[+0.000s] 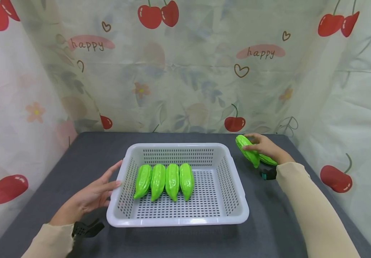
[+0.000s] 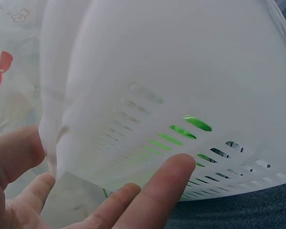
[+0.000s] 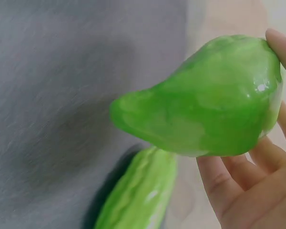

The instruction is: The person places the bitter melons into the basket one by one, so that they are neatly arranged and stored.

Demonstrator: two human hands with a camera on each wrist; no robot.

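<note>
My right hand (image 1: pixel 263 145) grips a bright green bitter melon (image 1: pixel 247 152) at the far right of the table, its thumb on one side and fingers on the other. In the right wrist view the melon's pointed end (image 3: pixel 133 112) juts away from the hand. Beneath it lies a second bitter melon (image 1: pixel 267 160) on the table. My left hand (image 1: pixel 92 195) touches the left side of a white plastic basket (image 1: pixel 179 221), fingers extended along the rim and outer wall. Several bitter melons (image 1: pixel 172 181) lie side by side in the basket's left half.
A dark grey table (image 1: pixel 172 240) carries the basket. Floral curtains (image 1: pixel 179 79) with printed cherries hang behind and on both sides. The basket's right half shows its bare slotted floor (image 1: pixel 206 193).
</note>
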